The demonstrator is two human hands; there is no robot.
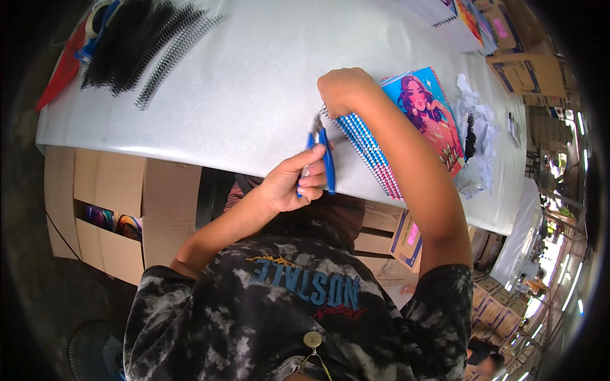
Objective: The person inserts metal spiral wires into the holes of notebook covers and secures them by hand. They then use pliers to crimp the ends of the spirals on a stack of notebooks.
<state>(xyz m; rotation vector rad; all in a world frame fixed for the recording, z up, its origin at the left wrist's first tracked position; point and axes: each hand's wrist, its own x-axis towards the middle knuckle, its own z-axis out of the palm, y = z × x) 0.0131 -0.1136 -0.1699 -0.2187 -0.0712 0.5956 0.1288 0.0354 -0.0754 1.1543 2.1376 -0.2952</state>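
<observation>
gripping blue-handled pliers point(321, 152) upright, left hand point(289, 184) fingers curled; right hand point(343, 89) fisted on notebooks point(406, 127).

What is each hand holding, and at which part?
Left hand grips blue pliers by the handles. Right hand presses on the notebook stack at its spiral edge.

Notebook stack point(406, 127) lies on the table point(254, 82), pliers point(323, 155) just left (coil pile point(140, 44) far left).
</observation>
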